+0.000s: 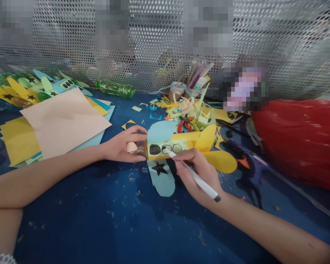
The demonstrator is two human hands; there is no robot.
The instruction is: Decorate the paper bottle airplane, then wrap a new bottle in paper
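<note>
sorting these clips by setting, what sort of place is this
Likely a craft workspace: a stack of coloured paper, a heap of paper scraps and a paper-winged toy plane.

Left hand point(125, 145) holds plane point(194, 138) at nine-o'clock end; right hand point(200, 174) grips marker point(202, 185), tip at middle window point(165, 150). Tabletop point(104, 220): sheets point(66, 123) at plane's nine o'clock, scraps point(189, 106) at twelve.

From where I stand, the blue table point(99, 223) supports: paper sheets point(66, 121), ten o'clock; green bottle point(115, 89), eleven o'clock; paper scraps point(185, 106), one o'clock; red plastic point(299, 141), three o'clock.
</note>
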